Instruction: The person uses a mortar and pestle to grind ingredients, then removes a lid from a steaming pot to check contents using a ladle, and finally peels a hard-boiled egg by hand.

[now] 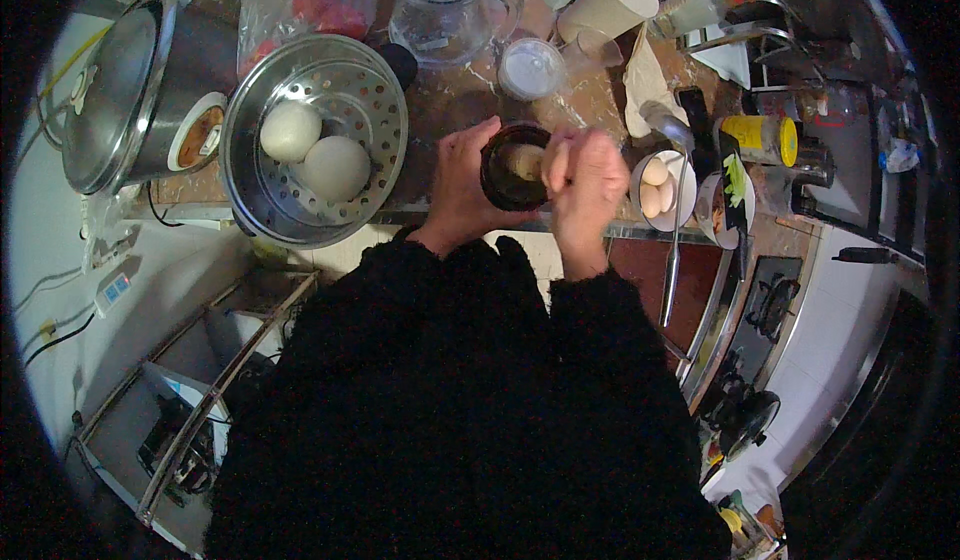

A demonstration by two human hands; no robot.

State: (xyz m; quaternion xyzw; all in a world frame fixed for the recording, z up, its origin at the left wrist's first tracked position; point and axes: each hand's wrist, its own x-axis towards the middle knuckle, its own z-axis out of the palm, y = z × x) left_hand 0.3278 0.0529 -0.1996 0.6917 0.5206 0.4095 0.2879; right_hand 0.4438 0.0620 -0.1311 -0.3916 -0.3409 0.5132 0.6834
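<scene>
My left hand [457, 185] is curled around the side of a dark round bowl [491, 189] at the counter's front edge. Over the bowl's right rim, my right hand [589, 170] is closed in a fist and slightly blurred. It seems to grip a pale, blunt tool [525, 161], perhaps a pestle, which reaches down into the bowl. Its handle is mostly hidden by my fingers, and the bowl's contents are too dark to make out. To the left, a perforated metal steamer [315, 226] holds two white round buns [337, 170].
A white bowl of several eggs [654, 186] stands right of my hands, a metal ladle [673, 260] lying across it. Behind are a glass pitcher [442, 27], a lidded jar [531, 69] and a bag of red produce [319, 1]. A large metal pot [127, 95] stands at left.
</scene>
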